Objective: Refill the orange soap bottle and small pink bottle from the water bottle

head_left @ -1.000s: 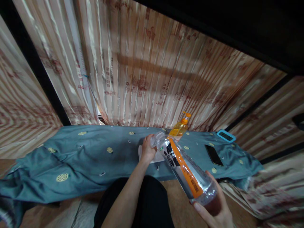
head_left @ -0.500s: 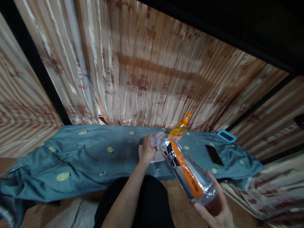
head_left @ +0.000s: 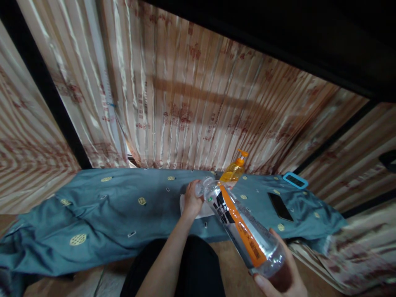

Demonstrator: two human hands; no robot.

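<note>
A large clear plastic bottle (head_left: 244,231) with an orange, silver and black label lies tilted across the view, its neck up to the left. My right hand (head_left: 281,268) is closed round its base at the lower right. At the other end my left hand (head_left: 192,201) is closed at the neck, with the fingertips partly hidden. Beneath the left hand and the neck lies a folded white cloth or tissue (head_left: 204,211) on the table cover. Just behind the bottle's neck stands an orange pump bottle (head_left: 232,172) of yellow liquid.
A teal cloth with yellow pineapple prints (head_left: 123,210) covers the table. Toward the right lie a black phone (head_left: 280,206) and a blue-framed device (head_left: 295,180). Patterned curtains (head_left: 182,90) and dark metal posts (head_left: 55,95) enclose the space. My knees are under the near edge.
The view has tilted slightly, so the table and its things sit a little lower. Both hands keep their hold on the bottle, which has barely moved.
</note>
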